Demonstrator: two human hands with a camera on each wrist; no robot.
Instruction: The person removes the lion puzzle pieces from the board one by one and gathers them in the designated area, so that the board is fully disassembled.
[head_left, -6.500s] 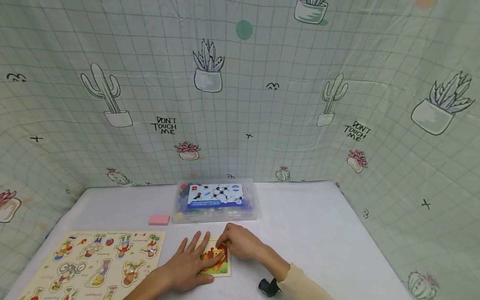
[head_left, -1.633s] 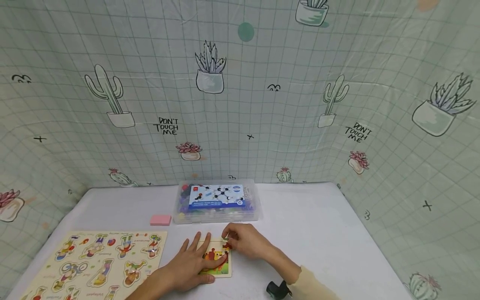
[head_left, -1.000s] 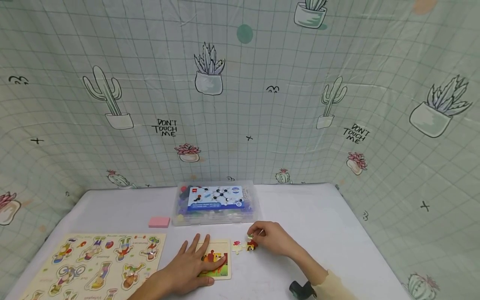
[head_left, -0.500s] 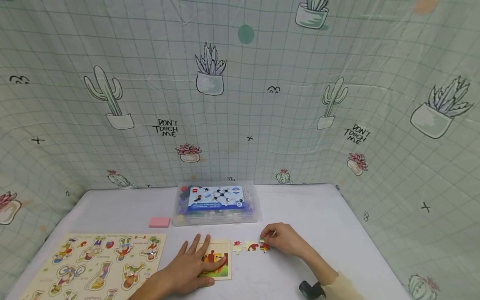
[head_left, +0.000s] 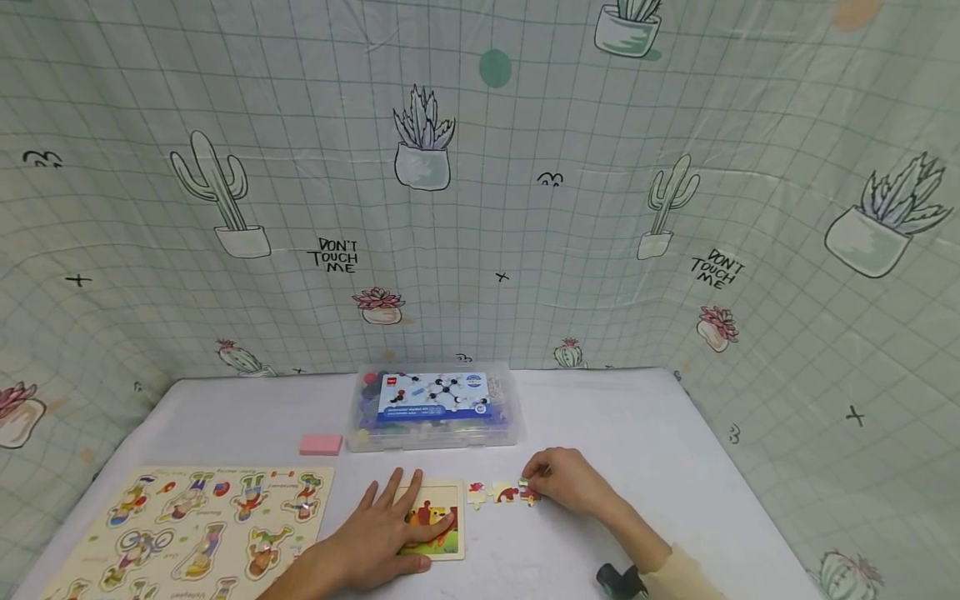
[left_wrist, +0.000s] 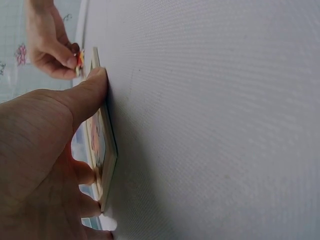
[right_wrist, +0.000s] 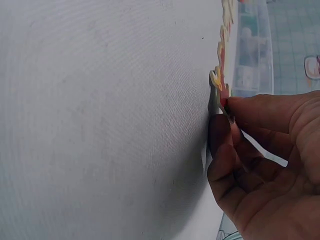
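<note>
My left hand (head_left: 378, 537) lies with fingers spread over a small square jigsaw puzzle (head_left: 450, 543) in a wooden frame, its thumb pressing on the frame's edge (left_wrist: 111, 142). Red, yellow and green pieces fill the lower part; the top strip shows bare wood, and the hand hides the left side. Right of the frame, one puzzle piece (head_left: 477, 493) with a pink-red shape and a dark red puzzle piece (head_left: 506, 493) lie in a row. At the row's right end my right hand (head_left: 566, 481) pinches a red and yellow puzzle piece (right_wrist: 223, 92) between thumb and fingers, close over the table.
Behind the puzzle stands a clear plastic box (head_left: 435, 429) with a blue and white molecular model label. A pink block (head_left: 321, 444) sits to its left. A large wooden board with figure cutouts (head_left: 180, 533) covers the left front. A black object (head_left: 621, 581) is by the right sleeve.
Several pieces have come out of the puzzle's top and now lie in a row right of the frame. My right hand has moved right with the red and yellow puzzle piece; the left stays put.
</note>
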